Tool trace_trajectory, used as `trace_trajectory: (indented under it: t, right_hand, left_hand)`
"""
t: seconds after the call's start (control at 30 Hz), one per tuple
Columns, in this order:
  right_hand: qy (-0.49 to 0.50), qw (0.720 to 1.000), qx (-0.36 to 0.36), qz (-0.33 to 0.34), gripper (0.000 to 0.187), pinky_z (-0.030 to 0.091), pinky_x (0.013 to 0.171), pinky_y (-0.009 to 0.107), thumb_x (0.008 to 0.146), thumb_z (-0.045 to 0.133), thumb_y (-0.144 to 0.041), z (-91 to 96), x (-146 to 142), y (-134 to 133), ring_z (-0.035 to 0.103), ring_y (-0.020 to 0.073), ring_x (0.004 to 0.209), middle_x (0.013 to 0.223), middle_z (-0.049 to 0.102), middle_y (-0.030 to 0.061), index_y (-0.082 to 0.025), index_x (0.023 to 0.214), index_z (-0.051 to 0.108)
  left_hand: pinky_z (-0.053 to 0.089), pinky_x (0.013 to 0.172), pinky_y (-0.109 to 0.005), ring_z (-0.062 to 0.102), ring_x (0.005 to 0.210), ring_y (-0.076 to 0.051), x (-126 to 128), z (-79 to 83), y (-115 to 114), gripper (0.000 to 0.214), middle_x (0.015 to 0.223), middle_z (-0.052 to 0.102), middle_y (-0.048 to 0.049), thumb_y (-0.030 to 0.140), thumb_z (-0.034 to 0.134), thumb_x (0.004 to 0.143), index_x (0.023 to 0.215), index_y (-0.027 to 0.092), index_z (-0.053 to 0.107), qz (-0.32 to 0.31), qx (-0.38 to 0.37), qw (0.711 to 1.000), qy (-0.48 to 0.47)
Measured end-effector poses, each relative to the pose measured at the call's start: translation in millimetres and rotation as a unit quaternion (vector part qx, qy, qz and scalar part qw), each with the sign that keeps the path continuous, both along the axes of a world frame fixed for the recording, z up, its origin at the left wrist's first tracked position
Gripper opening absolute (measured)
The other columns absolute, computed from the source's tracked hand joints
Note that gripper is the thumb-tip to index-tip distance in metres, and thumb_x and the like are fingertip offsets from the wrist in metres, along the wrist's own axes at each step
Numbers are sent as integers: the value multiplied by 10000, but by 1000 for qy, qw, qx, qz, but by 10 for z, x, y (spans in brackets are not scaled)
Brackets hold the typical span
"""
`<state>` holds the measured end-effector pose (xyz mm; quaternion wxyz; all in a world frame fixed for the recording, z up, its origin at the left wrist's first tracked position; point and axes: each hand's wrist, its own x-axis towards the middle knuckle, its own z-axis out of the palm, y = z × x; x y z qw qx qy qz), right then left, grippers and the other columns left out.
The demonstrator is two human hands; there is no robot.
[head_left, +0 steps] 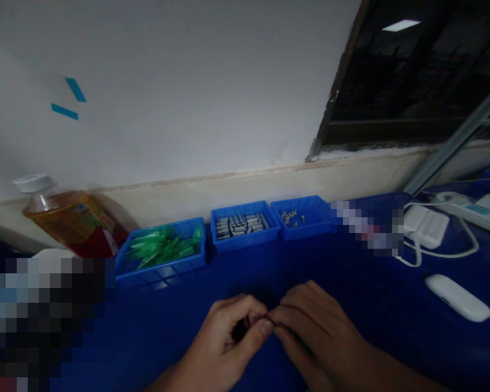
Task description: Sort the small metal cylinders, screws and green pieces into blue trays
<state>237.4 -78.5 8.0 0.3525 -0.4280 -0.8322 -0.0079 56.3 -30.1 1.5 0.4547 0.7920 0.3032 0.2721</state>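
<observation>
My left hand (228, 332) and my right hand (310, 326) meet over the blue table (351, 283) near its front edge. Both are pinched, fingertips touching each other around a small dark part I cannot make out. Behind them stand three blue bins in a row: one with green plastic tips (161, 247), one with several small metal cylinders (240, 224), and one with a few tiny metal pieces (296, 216).
A bottle of amber drink (71, 218) leans at the back left against the wall. A white charger with cable (427, 226), a power strip (473, 209) and a white oval device (457, 296) lie at the right. A dark window sits above the right side.
</observation>
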Motion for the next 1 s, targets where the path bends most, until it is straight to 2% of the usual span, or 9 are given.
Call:
trace_trajectory:
  t: [0.13, 0.23, 0.4, 0.6, 0.77, 0.9, 1.0]
  right_hand:
    - [31, 999, 5, -27, 91, 373, 641, 289, 862, 489, -139, -9, 0, 21, 527, 147, 659, 735, 623, 24, -177, 881, 569]
    - [31, 999, -1, -30, 116, 358, 631, 289, 873, 465, -151, -24, -2, 35, 511, 148, 645, 694, 602, 22, -177, 821, 566]
    - [19, 999, -19, -24, 194, 347, 609, 279, 880, 418, -149, -42, -19, 55, 492, 141, 623, 646, 567, 15, -182, 730, 536]
    - [29, 999, -3, -41, 99, 397, 663, 297, 851, 456, -170, -27, -20, 56, 545, 153, 661, 736, 624, 17, -191, 909, 534]
    - [14, 1000, 16, -6, 122, 393, 646, 287, 844, 451, -103, -22, -43, 32, 544, 141, 664, 715, 612, 10, -184, 877, 536]
    - [41, 999, 12, -20, 93, 403, 647, 291, 853, 491, -132, 80, 52, 57, 544, 141, 663, 721, 616, 10, -177, 897, 559]
    - [65, 995, -17, -68, 73, 418, 648, 281, 867, 512, -183, 295, 317, 220, 561, 144, 698, 741, 628, 21, -177, 865, 585]
  left_hand:
    - [423, 603, -194, 528, 658, -106, -1, -16, -4, 133, 722, 567, -5, 288, 516, 871, 882, 164, 561, 5, -3, 999, -33]
    - [452, 662, -203, 542, 733, -112, 2, -35, -14, 174, 834, 581, -22, 218, 563, 837, 1002, 181, 524, 27, 20, 998, -48]
    - [428, 648, -202, 530, 708, -109, 5, -18, -11, 25, 764, 569, -15, 172, 522, 854, 847, 173, 546, 2, 82, 996, -35]
    - [408, 608, -196, 524, 665, -108, -5, 26, 9, 137, 717, 542, -10, 252, 472, 893, 811, 163, 536, 24, 50, 998, -11]
    - [391, 600, -195, 518, 641, -106, -5, 23, 16, 219, 691, 545, -4, 303, 440, 914, 775, 163, 535, 12, 33, 999, 2]
    - [415, 658, -209, 552, 705, -119, -5, 22, 10, 238, 737, 563, -13, 314, 409, 926, 810, 164, 551, -9, 26, 999, 18]
    - [436, 697, -224, 572, 766, -130, -2, 32, -7, 196, 803, 584, -21, 302, 416, 921, 918, 179, 568, -30, 38, 998, 42]
